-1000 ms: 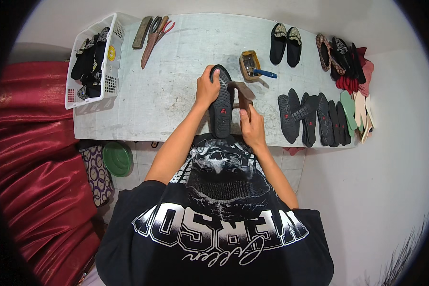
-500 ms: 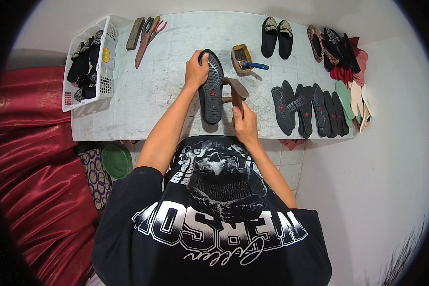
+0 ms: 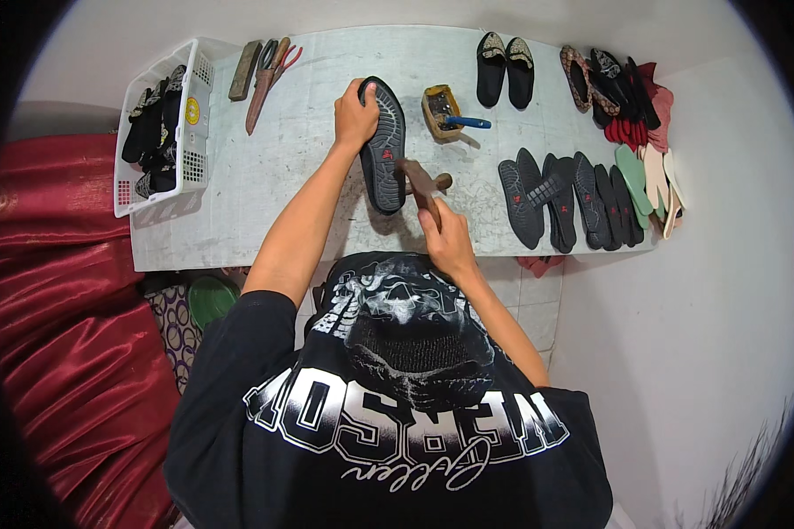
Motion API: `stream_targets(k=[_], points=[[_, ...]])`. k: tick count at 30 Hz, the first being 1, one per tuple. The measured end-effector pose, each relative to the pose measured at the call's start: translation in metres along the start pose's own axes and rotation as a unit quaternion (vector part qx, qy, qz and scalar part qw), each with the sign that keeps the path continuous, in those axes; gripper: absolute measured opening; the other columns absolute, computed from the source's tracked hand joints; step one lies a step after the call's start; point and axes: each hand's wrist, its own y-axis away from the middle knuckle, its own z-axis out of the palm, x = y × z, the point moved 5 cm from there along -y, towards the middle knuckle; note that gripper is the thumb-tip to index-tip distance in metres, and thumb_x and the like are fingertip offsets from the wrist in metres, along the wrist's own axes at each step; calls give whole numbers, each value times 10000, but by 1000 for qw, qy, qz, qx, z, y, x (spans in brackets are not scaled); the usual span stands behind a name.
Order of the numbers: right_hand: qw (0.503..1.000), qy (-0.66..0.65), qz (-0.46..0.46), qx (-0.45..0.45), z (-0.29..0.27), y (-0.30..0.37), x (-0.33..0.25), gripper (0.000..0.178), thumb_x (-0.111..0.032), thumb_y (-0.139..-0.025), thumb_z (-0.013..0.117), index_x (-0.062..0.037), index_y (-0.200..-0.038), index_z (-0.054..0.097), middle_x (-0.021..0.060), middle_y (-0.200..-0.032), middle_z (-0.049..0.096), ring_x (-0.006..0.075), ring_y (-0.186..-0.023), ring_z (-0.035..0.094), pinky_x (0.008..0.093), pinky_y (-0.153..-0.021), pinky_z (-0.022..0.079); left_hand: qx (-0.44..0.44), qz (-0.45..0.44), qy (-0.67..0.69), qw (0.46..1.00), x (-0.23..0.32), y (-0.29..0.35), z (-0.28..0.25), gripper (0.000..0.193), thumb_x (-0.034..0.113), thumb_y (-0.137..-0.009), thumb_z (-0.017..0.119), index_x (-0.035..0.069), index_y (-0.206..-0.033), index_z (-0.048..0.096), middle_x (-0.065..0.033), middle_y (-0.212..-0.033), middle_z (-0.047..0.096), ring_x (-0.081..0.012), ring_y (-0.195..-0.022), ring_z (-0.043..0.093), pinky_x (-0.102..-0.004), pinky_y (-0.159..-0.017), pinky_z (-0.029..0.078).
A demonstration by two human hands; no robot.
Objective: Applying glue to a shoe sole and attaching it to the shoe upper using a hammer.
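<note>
A black shoe [image 3: 383, 132] stands out over the table with its ridged sole, marked by a small red logo, facing up. My left hand [image 3: 355, 116] is closed round the upper part of its left side, thumb on the sole. In my right hand [image 3: 451, 240] is a hammer [image 3: 422, 183], gripped by its handle. The hammer's head lies over the right edge of the sole, near the middle; whether it touches cannot be made out. A brown rod-like piece [image 3: 444, 182] shows behind the hammer, mostly hidden.
Beyond the shoe is a glue-stained tub [image 3: 430, 97] with a blue-handled brush [image 3: 468, 122]. A white basket [image 3: 191, 163] of shoes and several tools [image 3: 267, 81] stand left. Finished-looking shoes [image 3: 505, 75], black soles [image 3: 523, 198] and pale insoles [image 3: 657, 181] lie right.
The hammer head has swung down and left, from beside the shoe onto the sole's right edge. The shoe and my left hand have shifted slightly up and left.
</note>
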Motion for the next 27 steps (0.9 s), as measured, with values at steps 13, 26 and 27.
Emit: stream_targets(k=[13, 26, 27], points=[[991, 85, 0, -100, -9, 9, 10, 409, -400, -983, 640, -6, -879, 609, 249, -683, 620, 486, -654, 619, 518, -609, 453, 7, 15, -15, 1000, 1, -1, -1, 353, 303, -1040, 574, -5, -1176, 678, -283, -1076, 727, -484, -1041, 686, -492, -928, 528], [985, 92, 10, -142, -10, -9, 9, 497, -446, -1024, 572, 21, -874, 653, 253, -664, 591, 470, -659, 593, 516, -632, 429, -20, -36, 87, 995, -15, 1, -1, 454, 382, -1075, 518, 21, -1315, 652, -273, -1193, 714, -402, -1149, 681, -425, -1003, 512], [987, 74, 8, -142, -9, -8, 8, 507, -451, -1027, 567, 24, -873, 652, 254, -664, 590, 471, -663, 595, 519, -636, 429, -11, -47, 130, 990, -24, 6, -5, 484, 407, -1082, 498, 33, -1352, 644, -261, -1247, 704, -360, -1199, 669, -406, -1033, 497]])
